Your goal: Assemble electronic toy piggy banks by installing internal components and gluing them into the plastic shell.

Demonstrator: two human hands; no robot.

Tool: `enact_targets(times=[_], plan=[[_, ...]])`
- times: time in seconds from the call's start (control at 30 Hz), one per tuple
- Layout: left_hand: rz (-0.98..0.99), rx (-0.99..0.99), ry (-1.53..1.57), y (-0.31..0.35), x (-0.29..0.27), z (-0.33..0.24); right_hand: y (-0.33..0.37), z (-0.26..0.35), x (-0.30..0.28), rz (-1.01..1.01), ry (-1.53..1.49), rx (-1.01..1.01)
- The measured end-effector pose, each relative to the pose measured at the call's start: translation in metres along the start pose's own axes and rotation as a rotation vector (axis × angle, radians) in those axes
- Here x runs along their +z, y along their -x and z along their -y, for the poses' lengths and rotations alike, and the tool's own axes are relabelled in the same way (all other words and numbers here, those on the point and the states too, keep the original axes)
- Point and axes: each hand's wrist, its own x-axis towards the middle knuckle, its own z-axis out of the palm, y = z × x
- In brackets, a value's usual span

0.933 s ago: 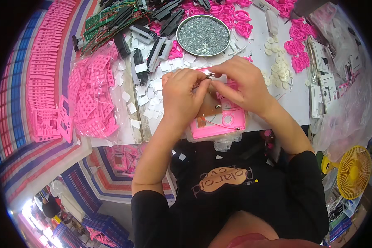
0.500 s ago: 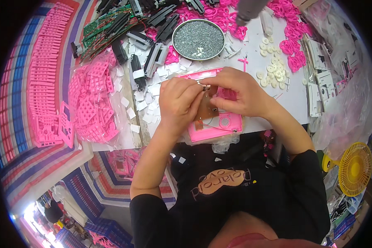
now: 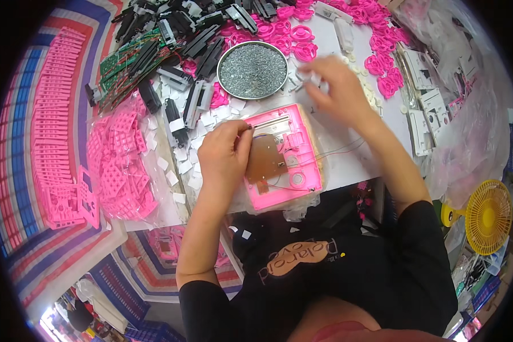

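Observation:
A square pink plastic casing [image 3: 279, 196] lies in front of me, with a brown circuit board [image 3: 265, 162], a silvery strip and thin wires inside. My left hand [image 3: 222, 157] is at its upper left edge, thumb and fingers pinched together. A tiny dark bit shows at the fingertips, too small to name. To the right of the metal bowl, my right hand [image 3: 342, 88] is up off the casing, slightly blurred, thumb and fingers apart. Small white plastic parts [image 3: 295, 80] lie by its fingertips; no held thing can be made out.
A round bowl [image 3: 253, 94] holds many small screws. Black and grey parts [image 3: 199, 100], green circuit boards [image 3: 117, 71] and pink rings [image 3: 305, 51] lie beyond. Pink grid pieces [image 3: 122, 165] in a bag are at left. White housings [image 3: 419, 131] and a yellow fan [image 3: 487, 216] are at right.
My right hand has left the casing and moved up and right toward the small white parts. My left hand stays at the casing's left side. The camera view has shifted somewhat.

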Motion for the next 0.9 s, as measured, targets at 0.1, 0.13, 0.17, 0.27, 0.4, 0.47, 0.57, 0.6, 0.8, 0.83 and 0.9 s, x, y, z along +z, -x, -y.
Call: enact_targets(times=[0.1, 0.13, 0.17, 0.27, 0.4, 0.47, 0.57, 0.6, 0.8, 0.83, 0.9], plan=[[0.068, 0.053, -0.05, 0.001, -0.003, -0.006, -0.029, -0.049, 0.026, -0.083, 0.299, 0.015], [0.097, 0.077, -0.078, 0.004, -0.006, -0.008, -0.035, -0.055, 0.032, -0.029, 0.363, 0.076], [0.127, 0.069, -0.048, 0.006, -0.007, -0.01, -0.039, -0.059, 0.035, 0.026, 0.427, 0.136], [0.231, -0.003, 0.082, 0.009, -0.016, -0.02, -0.04, -0.062, 0.034, 0.13, 0.378, 0.199], [0.281, 0.109, 0.108, 0.01, -0.028, -0.013, -0.017, -0.067, 0.021, 0.071, 0.289, 0.145], [0.318, 0.086, 0.13, 0.009, -0.032, -0.009, -0.006, -0.063, 0.019, -0.039, 0.266, 0.071], [0.339, 0.099, 0.138, 0.001, -0.033, -0.014, -0.025, -0.049, 0.014, -0.142, 0.23, -0.022], [0.348, 0.088, 0.137, 0.0, -0.033, -0.014, -0.032, -0.047, 0.016, -0.091, 0.209, 0.06], [0.327, -0.04, 0.236, 0.004, -0.033, -0.006, -0.011, -0.119, 0.015, -0.134, 0.666, 0.368], [0.312, -0.068, 0.254, 0.004, -0.031, -0.006, -0.009, -0.132, 0.011, -0.163, 0.698, 0.424], [0.314, -0.082, 0.219, 0.002, -0.029, -0.009, -0.024, -0.149, 0.002, -0.035, 0.534, 0.559]])
